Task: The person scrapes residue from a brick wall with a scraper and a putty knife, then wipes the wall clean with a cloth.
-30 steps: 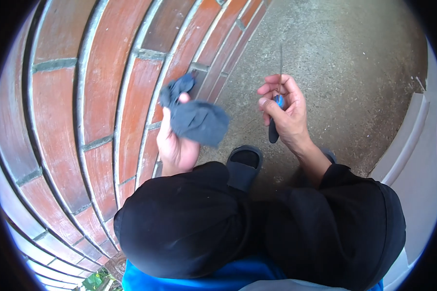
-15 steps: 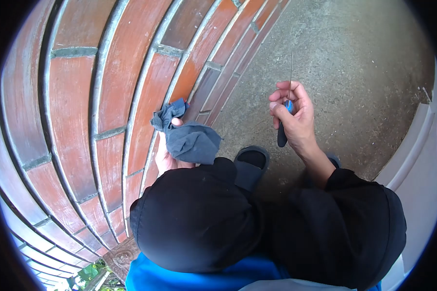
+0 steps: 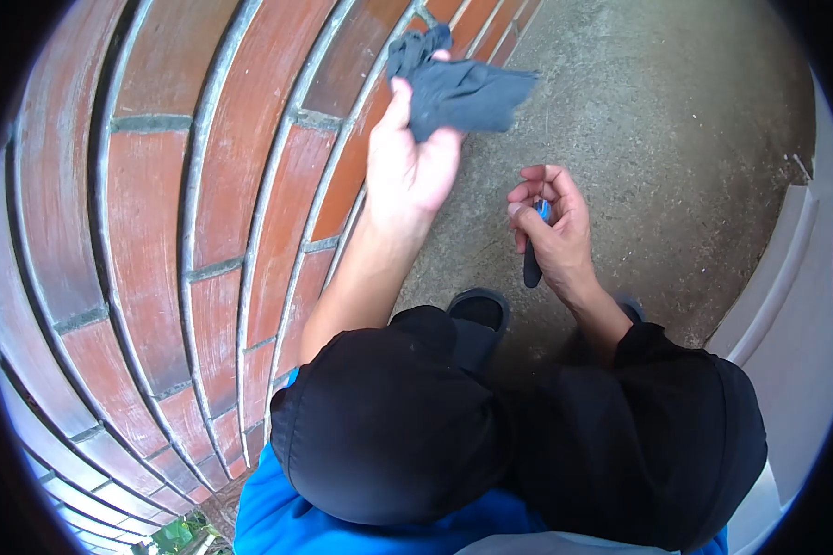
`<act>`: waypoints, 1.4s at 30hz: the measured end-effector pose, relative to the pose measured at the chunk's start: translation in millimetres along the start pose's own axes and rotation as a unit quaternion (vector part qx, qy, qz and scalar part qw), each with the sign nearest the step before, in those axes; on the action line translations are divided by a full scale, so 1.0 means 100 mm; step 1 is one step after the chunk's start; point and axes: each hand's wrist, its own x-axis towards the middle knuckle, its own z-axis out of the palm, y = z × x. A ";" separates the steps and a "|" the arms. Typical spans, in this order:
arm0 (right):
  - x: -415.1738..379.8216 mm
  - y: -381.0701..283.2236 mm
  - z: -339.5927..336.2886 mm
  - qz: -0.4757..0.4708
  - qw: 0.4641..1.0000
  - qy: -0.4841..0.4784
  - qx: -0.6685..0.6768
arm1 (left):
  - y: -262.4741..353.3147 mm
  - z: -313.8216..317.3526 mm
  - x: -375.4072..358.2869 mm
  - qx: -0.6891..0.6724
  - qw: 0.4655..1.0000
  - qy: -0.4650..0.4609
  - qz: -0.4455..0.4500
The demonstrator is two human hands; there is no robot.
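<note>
My left hand (image 3: 412, 173) is stretched forward along the brick wall (image 3: 241, 157), its fingers closed on a crumpled dark grey cloth (image 3: 472, 97). One end of the cloth bunches up at the brick face; the other hangs out to the right over the floor. Lower and to the right, my right hand (image 3: 565, 239) grips a screwdriver (image 3: 532, 266) with a black and blue handle. Its handle points down toward me, and the thin shaft is hardly visible against the floor.
Rough concrete floor (image 3: 676, 157) runs along the foot of the wall. A dark slipper (image 3: 479, 319) shows below my hands. On the right stands a pale raised edge (image 3: 773, 277). Green leaves (image 3: 174, 536) appear at the bottom left.
My left hand has moved up and forward along the wall, carrying the cloth with it. My right hand with the screwdriver has stayed nearly in place, shifting slightly.
</note>
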 end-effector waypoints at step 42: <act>-0.05 0.09 -0.04 0.041 0.998 -0.026 -0.030 | 0.72 0.04 -1.34 -0.136 0.988 0.046 0.048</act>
